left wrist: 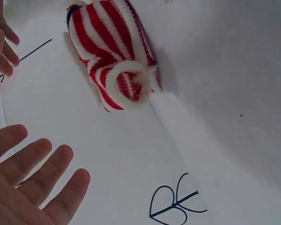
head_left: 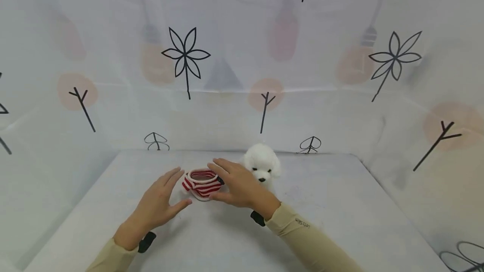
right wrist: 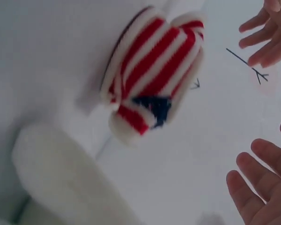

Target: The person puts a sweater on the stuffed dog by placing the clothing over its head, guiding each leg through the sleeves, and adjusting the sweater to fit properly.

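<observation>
Red-and-white, the striped shirt (head_left: 206, 190) sits toward the table's (head_left: 321, 205) far edge, between the left hand (head_left: 156, 202) and right hand (head_left: 240, 186), both spread and holding nothing. From the head, the right hand overlaps it; the right wrist view shows them apart, plus a navy patch (right wrist: 155, 108). That hand also blocks most of the white dog's (head_left: 261, 159) body, near the far edge. Patterned cloth (head_left: 227, 116) hangs behind.

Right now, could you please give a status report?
Left hand and right hand both empty. Striped garment on white table between them, no contact seen. White toy dog right of garment, beyond right hand.
</observation>
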A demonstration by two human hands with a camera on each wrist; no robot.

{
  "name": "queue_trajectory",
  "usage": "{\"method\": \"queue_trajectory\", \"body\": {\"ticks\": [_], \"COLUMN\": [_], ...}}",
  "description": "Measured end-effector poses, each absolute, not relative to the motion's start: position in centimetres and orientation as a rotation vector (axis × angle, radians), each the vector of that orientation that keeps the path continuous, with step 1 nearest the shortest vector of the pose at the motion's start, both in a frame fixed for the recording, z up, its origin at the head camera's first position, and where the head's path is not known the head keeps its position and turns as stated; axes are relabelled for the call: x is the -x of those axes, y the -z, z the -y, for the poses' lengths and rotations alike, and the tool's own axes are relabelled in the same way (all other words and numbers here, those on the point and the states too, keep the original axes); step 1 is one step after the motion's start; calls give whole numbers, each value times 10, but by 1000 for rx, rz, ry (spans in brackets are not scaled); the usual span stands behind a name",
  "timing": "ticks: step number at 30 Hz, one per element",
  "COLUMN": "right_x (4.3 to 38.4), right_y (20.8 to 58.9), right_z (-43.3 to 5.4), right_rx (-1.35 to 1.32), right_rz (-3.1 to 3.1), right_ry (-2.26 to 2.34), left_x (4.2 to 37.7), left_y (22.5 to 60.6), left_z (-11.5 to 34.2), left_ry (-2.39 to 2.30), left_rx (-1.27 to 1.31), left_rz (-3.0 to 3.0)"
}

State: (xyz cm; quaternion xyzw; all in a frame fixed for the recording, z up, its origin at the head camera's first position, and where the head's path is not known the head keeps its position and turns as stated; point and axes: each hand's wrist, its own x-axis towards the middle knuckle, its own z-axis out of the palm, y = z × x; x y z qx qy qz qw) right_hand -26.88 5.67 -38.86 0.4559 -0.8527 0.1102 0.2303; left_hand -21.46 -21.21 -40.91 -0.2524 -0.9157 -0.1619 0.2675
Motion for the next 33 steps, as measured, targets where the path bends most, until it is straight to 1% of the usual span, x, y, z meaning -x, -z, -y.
{"method": "queue_trajectory", "body": {"ticks": [7,14,19,24,33], "right_x": [276,294,305,309,308], "right_y": [402,417,421,422,424], "right_z": [-41,-24,-17,-16,-20], "right_rx": [-1274,-1254,-1214,-1191,-1167], "right_rz": [2481,2570,2559,2562,2684], "right_ry": [-384,-409,-305,-272,-414], "left_x": [223,231,241,247,253], "left_y": [421,426,431,435,430], "left_z": [220,224,221,216,203], "left_ry": [551,627,622,658,626], "left_rx": [561,540,578,592,688], "left_rz": [2643,2739,2745,2778,2697]}}
